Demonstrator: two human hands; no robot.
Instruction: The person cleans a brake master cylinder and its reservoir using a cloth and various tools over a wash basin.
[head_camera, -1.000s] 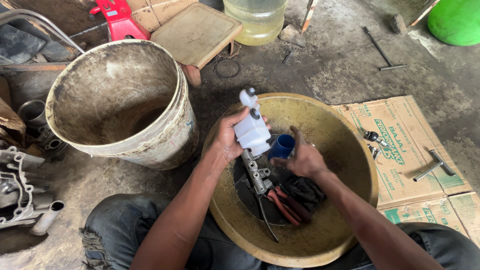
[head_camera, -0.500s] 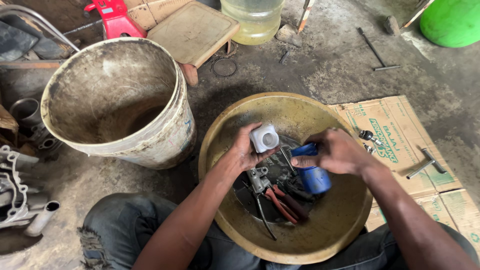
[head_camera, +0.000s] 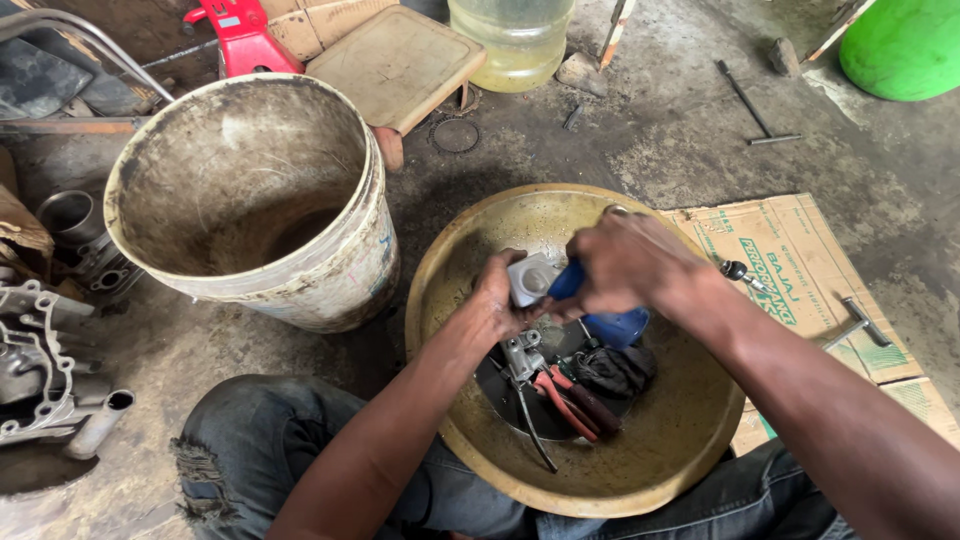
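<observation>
Over the wide, grimy yellow metal basin (head_camera: 640, 480), your left hand (head_camera: 497, 300) gripped the small grey blocky metal part (head_camera: 530, 279) while your right hand (head_camera: 625, 262) closed around the blue plastic can (head_camera: 605, 318) against it, red-handled pliers (head_camera: 572, 402) lying unused below.

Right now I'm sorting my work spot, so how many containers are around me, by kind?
Buckets: 1, the dirty white bucket
Basins: 1, the yellow basin
Clear jugs: 1, the yellowish jug
Green tubs: 1, the green tub, partly cut off
Total: 4
</observation>
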